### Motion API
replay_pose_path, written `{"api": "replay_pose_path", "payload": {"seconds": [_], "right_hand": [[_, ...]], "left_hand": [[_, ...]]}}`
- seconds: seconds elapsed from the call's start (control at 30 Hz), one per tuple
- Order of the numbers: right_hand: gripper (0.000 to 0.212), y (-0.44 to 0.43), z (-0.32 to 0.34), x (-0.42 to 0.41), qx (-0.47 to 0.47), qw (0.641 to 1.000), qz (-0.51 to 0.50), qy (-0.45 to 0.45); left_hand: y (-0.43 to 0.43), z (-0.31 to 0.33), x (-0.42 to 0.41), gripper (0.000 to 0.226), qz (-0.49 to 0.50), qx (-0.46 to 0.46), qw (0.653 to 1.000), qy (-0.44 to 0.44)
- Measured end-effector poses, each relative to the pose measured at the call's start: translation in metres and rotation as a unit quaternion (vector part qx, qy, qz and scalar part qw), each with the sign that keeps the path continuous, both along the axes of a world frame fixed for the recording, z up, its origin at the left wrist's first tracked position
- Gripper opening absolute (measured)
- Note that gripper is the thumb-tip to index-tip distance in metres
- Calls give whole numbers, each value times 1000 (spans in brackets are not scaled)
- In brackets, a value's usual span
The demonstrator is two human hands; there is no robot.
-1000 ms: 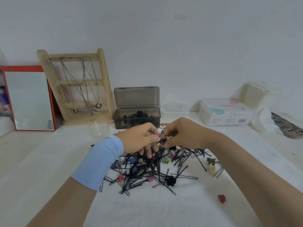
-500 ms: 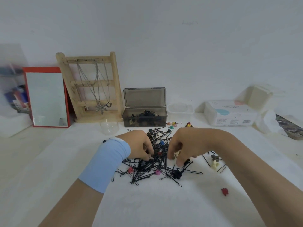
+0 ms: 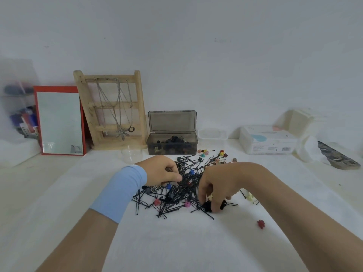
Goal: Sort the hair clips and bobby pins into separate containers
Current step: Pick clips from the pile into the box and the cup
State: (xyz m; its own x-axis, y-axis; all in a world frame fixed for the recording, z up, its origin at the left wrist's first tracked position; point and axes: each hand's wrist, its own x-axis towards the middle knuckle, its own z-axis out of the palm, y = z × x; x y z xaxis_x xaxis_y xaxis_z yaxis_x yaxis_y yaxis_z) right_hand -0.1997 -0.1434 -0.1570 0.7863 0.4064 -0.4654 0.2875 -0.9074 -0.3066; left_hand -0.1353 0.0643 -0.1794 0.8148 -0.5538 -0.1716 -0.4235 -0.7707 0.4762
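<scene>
Pin pile (image 3: 181, 195) sits between both hands; right hand (image 3: 218, 183) pinches black clip (image 3: 206, 206) at near edge; left hand (image 3: 162, 170) curled into pile (grip unclear).

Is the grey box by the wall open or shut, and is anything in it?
Open. Its lid stands upright behind the box, and dark clips lie inside.

One head cam only, wide-angle, worn on person's head. Looks fwd & down across white table (image 3: 176, 250) to back wall (image 3: 196, 46). Close in: forearms enter from bottom edge, left hand (image 3: 163, 170) & right hand (image 3: 218, 183) mid-frame, edges of view bowed.
</scene>
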Motion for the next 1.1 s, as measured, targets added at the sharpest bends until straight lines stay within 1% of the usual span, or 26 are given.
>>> {"api": "replay_pose_path", "payload": {"seconds": [0.1, 0.2, 0.33, 0.47, 0.53, 0.6, 0.63, 0.77, 0.83, 0.9, 0.97, 1.03, 1.1], "right_hand": [[19, 0, -2, 1, 5, 1000, -19, -22], [13, -6, 1, 3, 23, 998, -24, -49], [12, -13, 6, 7, 113, 990, -58, -55], [10, -16, 5, 14, 184, 978, -84, -48], [9, -17, 5, 19, 220, 970, -97, -40], [11, -19, 3, 25, 250, 961, -107, -41], [11, -20, 2, 28, 259, 958, -110, -45], [11, -24, 1, 43, 323, 936, -131, -41], [12, -23, 3, 52, 347, 926, -140, -44], [11, -22, 5, 64, 346, 924, -149, -65], [8, -20, 8, 80, 328, 923, -168, -108], [8, -15, 11, 100, 320, 912, -194, -165], [10, -10, 13, 123, 298, 904, -210, -225]], "left_hand": [[2, -6, 1, 26, 11, 11, 1000, 11], [8, -7, 1, 28, 29, -10, 999, 20], [14, -1, 0, 26, 45, -32, 998, 34], [12, 3, 3, 22, 38, -48, 998, -5], [11, 4, 8, 16, 35, -75, 996, -34], [9, 7, 13, 5, 25, -101, 994, -31], [8, 8, 15, 4, 14, -106, 994, -23], [-2, 13, 22, 16, -38, -88, 995, 17], [-8, 15, 29, 18, -35, -94, 995, 17], [-13, 18, 42, 15, -11, -108, 994, -15], [-17, 23, 62, 12, 28, -133, 990, -43], [-18, 27, 84, 16, 68, -161, 983, -48], [-17, 28, 106, 23, 96, -160, 980, -71]]}}
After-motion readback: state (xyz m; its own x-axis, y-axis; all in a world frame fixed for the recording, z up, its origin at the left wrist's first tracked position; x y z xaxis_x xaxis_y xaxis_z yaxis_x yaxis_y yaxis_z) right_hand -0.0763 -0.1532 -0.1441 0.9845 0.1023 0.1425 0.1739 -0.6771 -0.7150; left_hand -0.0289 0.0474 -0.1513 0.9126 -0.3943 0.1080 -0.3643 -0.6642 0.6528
